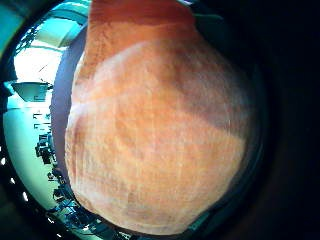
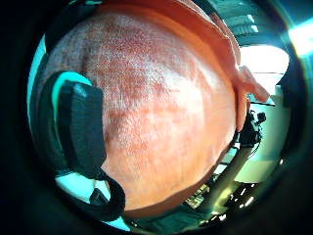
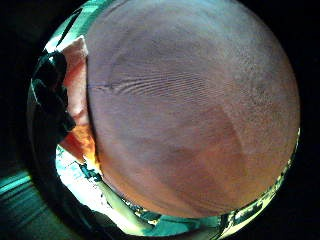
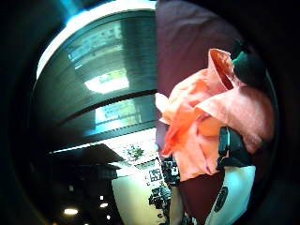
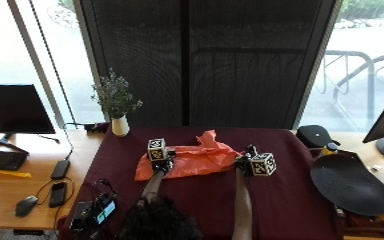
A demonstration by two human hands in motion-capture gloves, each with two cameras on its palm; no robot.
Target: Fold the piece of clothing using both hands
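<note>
An orange garment (image 5: pixel 189 160) of thin, matt woven cloth lies crumpled near the middle of a table covered by a dark maroon tablecloth (image 5: pixel 272 200), also matt, with a fine ribbed weave showing in the right little finger side palm view. Close up, the garment's fabric shows a visible grid of threads and a stitched hem. At the table's far left corner stands a smooth, glossy white vase (image 5: pixel 120 126), and beside the table on the left is a desk (image 5: pixel 19 170) of pale, smooth wood.
</note>
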